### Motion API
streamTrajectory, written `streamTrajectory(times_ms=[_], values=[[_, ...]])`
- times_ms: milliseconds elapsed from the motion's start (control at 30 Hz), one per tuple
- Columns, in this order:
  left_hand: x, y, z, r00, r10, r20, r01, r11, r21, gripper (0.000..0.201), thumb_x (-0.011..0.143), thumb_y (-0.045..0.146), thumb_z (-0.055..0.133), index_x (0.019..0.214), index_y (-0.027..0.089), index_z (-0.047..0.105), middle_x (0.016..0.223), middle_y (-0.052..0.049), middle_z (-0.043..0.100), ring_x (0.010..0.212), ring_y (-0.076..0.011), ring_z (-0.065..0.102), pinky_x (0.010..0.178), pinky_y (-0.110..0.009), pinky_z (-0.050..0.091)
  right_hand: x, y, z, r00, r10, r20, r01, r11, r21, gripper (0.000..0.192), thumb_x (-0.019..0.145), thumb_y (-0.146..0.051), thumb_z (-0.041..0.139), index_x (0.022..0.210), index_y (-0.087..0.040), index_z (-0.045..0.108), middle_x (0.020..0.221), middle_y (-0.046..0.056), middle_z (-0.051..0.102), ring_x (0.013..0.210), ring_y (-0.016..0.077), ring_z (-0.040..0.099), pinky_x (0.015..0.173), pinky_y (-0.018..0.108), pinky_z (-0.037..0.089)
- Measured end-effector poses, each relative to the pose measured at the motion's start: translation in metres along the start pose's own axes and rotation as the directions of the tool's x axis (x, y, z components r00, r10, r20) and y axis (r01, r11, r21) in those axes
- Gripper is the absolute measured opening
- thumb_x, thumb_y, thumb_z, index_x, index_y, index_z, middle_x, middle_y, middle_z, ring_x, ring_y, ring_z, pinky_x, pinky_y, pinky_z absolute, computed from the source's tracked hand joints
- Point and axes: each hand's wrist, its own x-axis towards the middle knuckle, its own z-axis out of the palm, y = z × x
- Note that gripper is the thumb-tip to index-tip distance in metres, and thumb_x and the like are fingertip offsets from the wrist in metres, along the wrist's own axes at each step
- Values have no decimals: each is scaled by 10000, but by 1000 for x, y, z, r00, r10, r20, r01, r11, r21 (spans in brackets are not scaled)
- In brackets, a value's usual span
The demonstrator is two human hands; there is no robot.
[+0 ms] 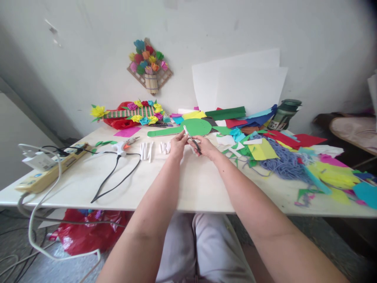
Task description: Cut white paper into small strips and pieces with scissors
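Just before the green cutout, the left hand pinches a white roll; the right hand grips scissors; left of the cutout lies a glue gun.

Room to pass lies between black cord and left forearm; apparently yarn crowds rightward.

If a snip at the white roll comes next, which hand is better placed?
Probably the right hand: it grips the scissors by their dark handles, blades toward the white roll, which the left hand holds.
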Motion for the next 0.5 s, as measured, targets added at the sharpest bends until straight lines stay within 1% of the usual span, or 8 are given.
streamTrajectory(times_ms=[167,333,500], values=[[0,0,1,1000,-6,-5,6,1000,-14,524,611,228,729,1108,109,617,609,19,618,542,-84,550,694,-282,468,2,2,1,1000,-4,-21,4,1000,10,533,699,-360,679,1151,-150,488,462,-83,466,371,72,428,321,174,348],[1,-1,0,1000,-14,-17,14,999,-29,492,621,190,716,1094,96,621,615,14,624,531,-79,543,685,-283,468,0,0,2,999,-14,-37,14,1000,-3,524,692,-343,688,1143,-158,497,464,-84,460,365,68,421,309,170,341],[0,0,0,1000,-26,-10,25,999,-35,516,613,200,727,1107,107,613,616,13,631,528,-81,549,679,-280,472,-1,-4,2,998,-14,-64,12,1000,-20,526,676,-347,701,1125,-158,505,478,-74,467,368,72,424,298,179,341]])
